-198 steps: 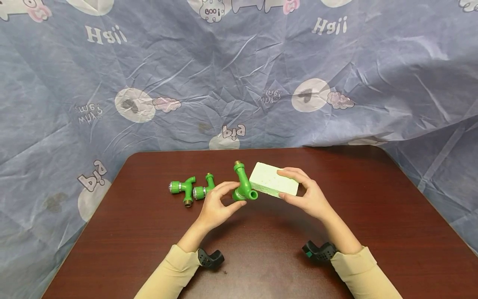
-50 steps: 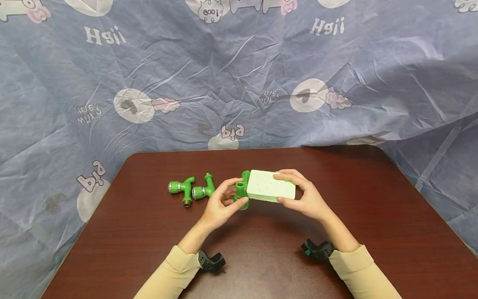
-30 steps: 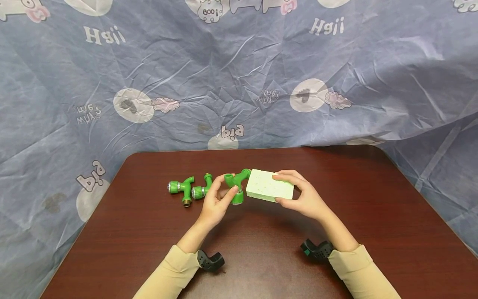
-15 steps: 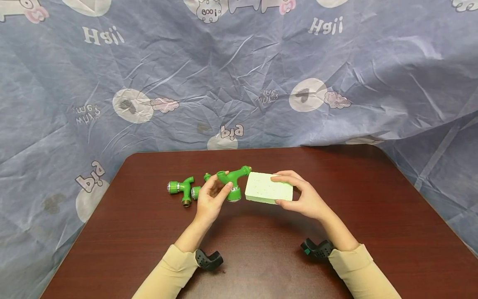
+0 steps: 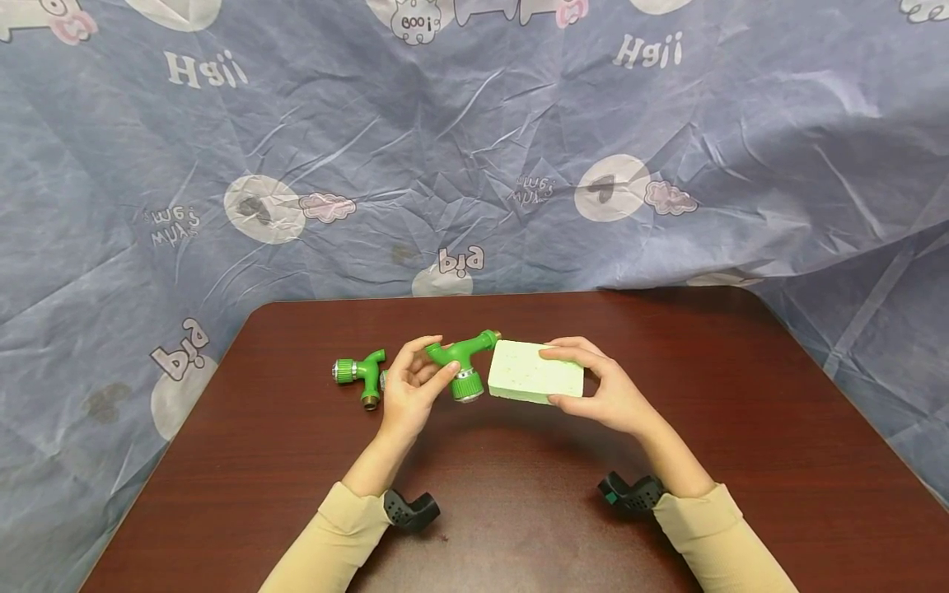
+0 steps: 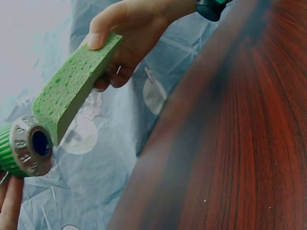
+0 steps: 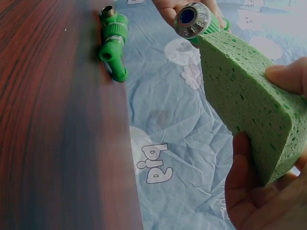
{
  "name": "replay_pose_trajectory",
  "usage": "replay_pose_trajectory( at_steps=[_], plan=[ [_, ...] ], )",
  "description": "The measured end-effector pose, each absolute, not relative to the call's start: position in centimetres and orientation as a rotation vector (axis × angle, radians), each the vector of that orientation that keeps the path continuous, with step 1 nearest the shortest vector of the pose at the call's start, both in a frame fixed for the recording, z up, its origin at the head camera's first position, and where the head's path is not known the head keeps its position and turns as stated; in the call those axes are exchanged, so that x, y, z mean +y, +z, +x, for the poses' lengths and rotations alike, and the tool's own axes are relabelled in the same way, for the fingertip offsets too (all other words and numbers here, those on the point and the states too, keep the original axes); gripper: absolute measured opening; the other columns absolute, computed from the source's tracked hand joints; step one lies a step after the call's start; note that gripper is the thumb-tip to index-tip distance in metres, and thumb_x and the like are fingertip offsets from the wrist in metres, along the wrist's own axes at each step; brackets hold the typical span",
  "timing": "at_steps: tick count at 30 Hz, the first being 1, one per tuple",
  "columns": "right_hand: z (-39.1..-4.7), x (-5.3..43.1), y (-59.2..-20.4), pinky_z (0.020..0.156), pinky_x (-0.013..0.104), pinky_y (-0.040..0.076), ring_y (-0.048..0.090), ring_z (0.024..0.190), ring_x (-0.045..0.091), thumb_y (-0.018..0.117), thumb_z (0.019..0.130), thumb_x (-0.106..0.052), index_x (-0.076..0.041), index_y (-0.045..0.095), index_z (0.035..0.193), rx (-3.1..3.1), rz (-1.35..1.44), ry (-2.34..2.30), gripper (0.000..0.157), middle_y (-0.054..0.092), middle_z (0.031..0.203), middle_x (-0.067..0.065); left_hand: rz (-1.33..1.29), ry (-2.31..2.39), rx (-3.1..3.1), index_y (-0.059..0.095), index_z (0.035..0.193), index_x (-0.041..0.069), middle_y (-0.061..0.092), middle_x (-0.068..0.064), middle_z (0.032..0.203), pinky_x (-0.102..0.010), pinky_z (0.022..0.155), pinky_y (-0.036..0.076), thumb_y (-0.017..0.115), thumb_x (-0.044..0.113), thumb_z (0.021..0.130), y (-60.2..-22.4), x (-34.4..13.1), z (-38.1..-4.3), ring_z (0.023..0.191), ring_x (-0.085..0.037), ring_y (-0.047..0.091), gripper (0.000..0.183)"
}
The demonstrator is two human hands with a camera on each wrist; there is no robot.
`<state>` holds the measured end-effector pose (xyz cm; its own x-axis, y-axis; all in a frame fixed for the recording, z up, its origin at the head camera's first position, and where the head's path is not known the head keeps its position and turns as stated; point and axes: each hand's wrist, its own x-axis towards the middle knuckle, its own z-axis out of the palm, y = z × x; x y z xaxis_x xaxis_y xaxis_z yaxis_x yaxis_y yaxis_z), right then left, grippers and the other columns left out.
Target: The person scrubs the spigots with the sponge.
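Note:
In the head view, my left hand (image 5: 404, 399) holds a green tap (image 5: 460, 352) by thumb and fingers above the table. Its knob hangs down, and its brass threaded end points right, at the corner of a pale green sponge (image 5: 532, 372). Whether tap and sponge touch, I cannot tell. My right hand (image 5: 608, 394) grips the sponge by its right end, thumb on the near side. In the left wrist view, the tap's silver-capped knob (image 6: 31, 146) appears beside the sponge's end. The right wrist view shows the sponge's porous face (image 7: 244, 96) close up.
Left of my left hand, another green tap (image 5: 368, 375) lies on the dark red-brown table (image 5: 519, 511). A further tap is almost wholly hidden behind that hand. A patterned blue-grey cloth (image 5: 474, 165) hangs behind the table. Black bands (image 5: 411, 512) sit at both wrists.
The tap has been turned: its threaded end pointed away earlier and now points right. My left hand has shifted left, covering more of the middle tap. The sponge has levelled slightly; the right hand's grip stays.

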<state>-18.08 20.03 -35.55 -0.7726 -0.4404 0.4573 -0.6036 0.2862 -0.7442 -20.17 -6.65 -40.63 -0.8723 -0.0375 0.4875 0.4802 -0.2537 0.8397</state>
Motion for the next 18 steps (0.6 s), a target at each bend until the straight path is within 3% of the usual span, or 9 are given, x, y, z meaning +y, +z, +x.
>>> replay_pose_trajectory(
  at_steps=[6, 14, 18],
  plan=[
    [-19.1, 21.0, -36.6, 0.087, 0.018, 0.040, 0.045, 0.115, 0.026, 0.076, 0.068, 0.011, 0.005, 0.059, 0.117, -2.355, 1.052, 1.470, 0.053, 0.052, 0.122, 0.020, -0.443, -2.166, -1.699, 0.057, 0.111, -0.008, 0.069, -0.013, 0.092, -0.025, 0.071, 0.055, 0.073, -0.009, 0.075, -40.5, -6.8, -20.2, 0.080, -0.015, 0.067, 0.039],
    [-20.3, 22.0, -38.2, 0.093, 0.020, 0.037, 0.044, 0.118, 0.018, 0.078, 0.070, 0.003, -0.006, 0.060, 0.121, -2.370, 1.099, 1.510, 0.055, 0.050, 0.127, 0.008, -0.417, -2.318, -1.635, 0.062, 0.106, 0.006, 0.070, -0.004, 0.092, -0.027, 0.073, 0.055, 0.070, -0.010, 0.077, -40.3, -6.8, -20.0, 0.084, -0.016, 0.067, 0.035],
    [-20.2, 22.0, -38.1, 0.092, 0.020, 0.037, 0.044, 0.118, 0.018, 0.078, 0.071, 0.002, -0.005, 0.060, 0.122, -2.363, 1.104, 1.517, 0.055, 0.050, 0.128, 0.008, -0.446, -2.411, -1.624, 0.062, 0.111, 0.004, 0.069, -0.008, 0.097, -0.036, 0.074, 0.056, 0.069, -0.008, 0.079, -40.4, -6.8, -20.0, 0.084, -0.018, 0.067, 0.035]
  ],
)
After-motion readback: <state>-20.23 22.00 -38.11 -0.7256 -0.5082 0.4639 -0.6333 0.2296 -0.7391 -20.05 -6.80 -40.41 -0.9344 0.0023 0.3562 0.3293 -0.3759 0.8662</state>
